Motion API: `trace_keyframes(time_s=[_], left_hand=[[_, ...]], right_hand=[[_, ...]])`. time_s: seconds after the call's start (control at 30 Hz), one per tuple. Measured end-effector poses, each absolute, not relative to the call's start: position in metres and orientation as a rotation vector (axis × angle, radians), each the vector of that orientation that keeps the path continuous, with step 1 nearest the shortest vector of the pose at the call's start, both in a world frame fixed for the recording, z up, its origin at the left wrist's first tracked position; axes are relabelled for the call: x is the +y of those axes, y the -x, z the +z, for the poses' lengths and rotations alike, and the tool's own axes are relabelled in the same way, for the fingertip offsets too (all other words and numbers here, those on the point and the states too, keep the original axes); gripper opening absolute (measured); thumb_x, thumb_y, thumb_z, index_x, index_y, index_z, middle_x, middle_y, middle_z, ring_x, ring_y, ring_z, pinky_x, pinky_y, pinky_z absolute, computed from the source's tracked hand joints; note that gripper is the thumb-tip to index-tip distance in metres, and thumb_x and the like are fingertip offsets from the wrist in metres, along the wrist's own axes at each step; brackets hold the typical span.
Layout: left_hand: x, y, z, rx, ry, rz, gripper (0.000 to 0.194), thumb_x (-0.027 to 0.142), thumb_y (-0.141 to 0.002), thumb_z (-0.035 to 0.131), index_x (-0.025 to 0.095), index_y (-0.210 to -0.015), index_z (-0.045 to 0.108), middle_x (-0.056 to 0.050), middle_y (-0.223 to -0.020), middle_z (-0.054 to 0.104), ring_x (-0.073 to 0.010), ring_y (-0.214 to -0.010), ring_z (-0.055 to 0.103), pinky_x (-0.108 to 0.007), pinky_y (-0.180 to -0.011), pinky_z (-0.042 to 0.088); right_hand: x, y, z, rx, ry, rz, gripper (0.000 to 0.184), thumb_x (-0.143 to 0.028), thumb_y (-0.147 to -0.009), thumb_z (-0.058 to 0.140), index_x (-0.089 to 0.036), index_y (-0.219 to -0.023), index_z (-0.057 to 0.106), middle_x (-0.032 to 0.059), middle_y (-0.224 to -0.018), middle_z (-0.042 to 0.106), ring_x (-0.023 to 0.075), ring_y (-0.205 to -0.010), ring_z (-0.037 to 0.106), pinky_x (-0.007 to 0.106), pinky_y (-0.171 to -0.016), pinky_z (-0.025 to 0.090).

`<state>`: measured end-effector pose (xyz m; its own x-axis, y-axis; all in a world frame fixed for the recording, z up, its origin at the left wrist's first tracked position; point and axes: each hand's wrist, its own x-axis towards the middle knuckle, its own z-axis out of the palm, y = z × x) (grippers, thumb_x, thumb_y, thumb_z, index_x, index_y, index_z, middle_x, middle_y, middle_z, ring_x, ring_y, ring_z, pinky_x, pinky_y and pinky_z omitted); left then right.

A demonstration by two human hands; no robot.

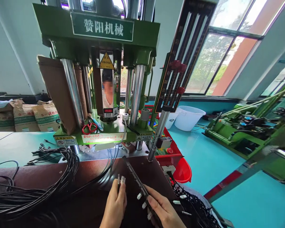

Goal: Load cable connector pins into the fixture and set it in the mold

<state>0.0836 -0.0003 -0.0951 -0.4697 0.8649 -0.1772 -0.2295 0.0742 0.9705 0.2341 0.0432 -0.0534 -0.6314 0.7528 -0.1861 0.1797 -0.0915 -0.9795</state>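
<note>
Our left hand [115,204] pinches two small white connectors [122,180] upright at the fingertips, so their ends face the long black fixture bar [136,180] that our right hand [163,210] grips slanted over the dark worktop [90,171], before the green press [102,79].

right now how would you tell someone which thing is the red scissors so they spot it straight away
Find the big green press machine in the middle, with shiny steel columns. Look down to its green base plate, left of the central opening, beside the brown cardboard sheet. The scissors lie flat there, the only thing on that plate with red loop handles; their blades are pale.
</note>
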Motion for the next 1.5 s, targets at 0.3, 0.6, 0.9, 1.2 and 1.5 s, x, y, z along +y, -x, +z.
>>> trace_keyframes(time_s=[0.3, 0.6, 0.9, 1.2, 1.5], left_hand=[[-0.005, -0.084, -0.08, 1.652, -0.992, 1.36, 0.031, 0.044, -0.067, 0.05, 0.014, -0.061, 0.051, 0.001, -0.055, 0.045, -0.0107, -0.055, 0.036, -0.023, -0.054, 0.031], [-0.005, -0.082, -0.087, 1.477, -0.778, 1.406, 0.052, 0.068, -0.061, 0.046, 0.017, -0.064, 0.044, 0.008, -0.045, 0.029, -0.0054, -0.039, 0.024, -0.019, -0.037, 0.02], [-0.006, -0.078, -0.071, 1.405, -0.815, 1.428, 0.051, 0.067, -0.06, 0.05, 0.016, -0.067, 0.045, 0.004, -0.058, 0.036, -0.0088, -0.056, 0.033, -0.021, -0.055, 0.032], [-0.003, -0.079, -0.066, 1.256, -0.63, 1.357, 0.055, 0.067, -0.044, 0.061, 0.019, -0.052, 0.034, 0.008, -0.049, 0.024, -0.0056, -0.047, 0.018, -0.02, -0.044, 0.017], [-0.007, -0.084, -0.055, 1.187, -0.555, 1.431, 0.055, 0.062, -0.038, 0.067, 0.016, -0.05, 0.04, 0.005, -0.051, 0.032, -0.0046, -0.049, 0.028, -0.018, -0.048, 0.028]], right_hand=[[0.044, -0.236, -0.055, -1.822, 1.009, 1.824, 0.05, -0.048, -0.081, 0.043, -0.021, -0.123, 0.044, 0.0018, -0.071, 0.059, 0.0085, -0.051, 0.046, 0.018, -0.045, 0.039], [0.041, -0.232, -0.037, -1.831, 0.887, 1.815, 0.043, -0.044, -0.08, 0.048, -0.021, -0.118, 0.051, 0.0049, -0.113, 0.056, 0.0191, -0.108, 0.046, 0.029, -0.097, 0.034], [0.042, -0.234, -0.036, -1.664, 0.824, 1.963, 0.037, -0.038, -0.081, 0.05, -0.026, -0.116, 0.052, 0.0031, -0.112, 0.058, 0.0175, -0.107, 0.047, 0.028, -0.095, 0.034], [0.046, -0.242, -0.043, -1.792, 0.989, 1.825, 0.048, -0.05, -0.076, 0.052, -0.021, -0.115, 0.053, 0.0067, -0.116, 0.054, 0.0214, -0.112, 0.044, 0.032, -0.097, 0.033], [0.051, -0.238, -0.043, -2.219, 0.834, 1.621, 0.05, -0.051, -0.081, 0.04, -0.024, -0.123, 0.045, 0.0065, -0.115, 0.055, 0.0239, -0.111, 0.045, 0.037, -0.098, 0.032]])
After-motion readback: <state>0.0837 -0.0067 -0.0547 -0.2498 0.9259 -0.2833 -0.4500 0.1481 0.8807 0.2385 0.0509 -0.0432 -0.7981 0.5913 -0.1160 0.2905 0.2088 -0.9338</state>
